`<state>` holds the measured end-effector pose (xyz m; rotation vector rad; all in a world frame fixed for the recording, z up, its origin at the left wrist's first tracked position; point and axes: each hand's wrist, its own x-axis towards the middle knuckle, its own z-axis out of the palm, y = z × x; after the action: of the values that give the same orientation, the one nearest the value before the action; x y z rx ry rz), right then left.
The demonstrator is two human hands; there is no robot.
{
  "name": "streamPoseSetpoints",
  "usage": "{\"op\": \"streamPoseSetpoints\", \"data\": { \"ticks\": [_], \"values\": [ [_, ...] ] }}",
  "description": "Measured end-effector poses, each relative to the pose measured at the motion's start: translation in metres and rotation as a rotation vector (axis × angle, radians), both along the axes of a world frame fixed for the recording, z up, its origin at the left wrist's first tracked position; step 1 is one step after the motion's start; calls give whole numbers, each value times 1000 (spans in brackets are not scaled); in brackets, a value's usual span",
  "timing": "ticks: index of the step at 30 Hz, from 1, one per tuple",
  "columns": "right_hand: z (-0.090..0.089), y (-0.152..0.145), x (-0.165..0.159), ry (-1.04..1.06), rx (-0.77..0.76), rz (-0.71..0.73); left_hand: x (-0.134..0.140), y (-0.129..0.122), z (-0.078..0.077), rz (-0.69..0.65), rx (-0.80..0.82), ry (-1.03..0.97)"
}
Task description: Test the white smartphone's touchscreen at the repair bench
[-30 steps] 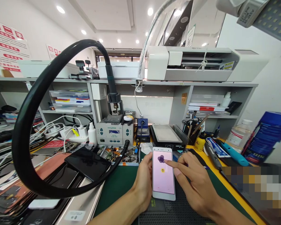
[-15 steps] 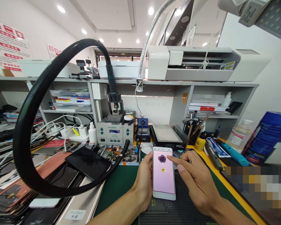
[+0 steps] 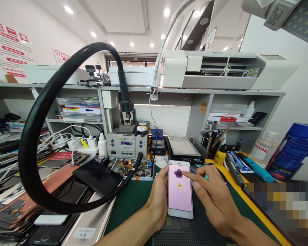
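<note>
1. A grey hot-air rework station [image 3: 127,145], its thick black hose [image 3: 28,136] looping wide to the left.
2. A white squeeze bottle [image 3: 102,146] just left of the station.
3. A parts tray [image 3: 141,178] holding small circuit boards and components.
4. A white plotter [image 3: 173,70] on the grey shelf [image 3: 174,91].
5. A yellow bottle [image 3: 219,158] near a turquoise-handled tool [image 3: 258,169].
6. A clear bottle [image 3: 264,150] (its label too small to read) beside a blue container [image 3: 294,150].

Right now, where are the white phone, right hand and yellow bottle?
White phone [image 3: 180,196]: head view, pink screen.
Right hand [image 3: 215,200]: head view, back of the hand.
Yellow bottle [image 3: 219,158]: head view, its body.
</note>
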<state>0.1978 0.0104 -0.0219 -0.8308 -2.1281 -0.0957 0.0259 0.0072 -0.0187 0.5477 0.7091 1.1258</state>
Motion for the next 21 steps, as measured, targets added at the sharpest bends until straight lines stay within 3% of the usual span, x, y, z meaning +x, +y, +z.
{"op": "streamPoseSetpoints", "data": {
  "ticks": [12,21],
  "values": [
    [0,0,-2,-176,-18,-73,-1,-1,1,-3,-30,-9],
    [0,0,-1,-47,31,-66,-1,-2,1,-2,-13,-13]
  ]
}}
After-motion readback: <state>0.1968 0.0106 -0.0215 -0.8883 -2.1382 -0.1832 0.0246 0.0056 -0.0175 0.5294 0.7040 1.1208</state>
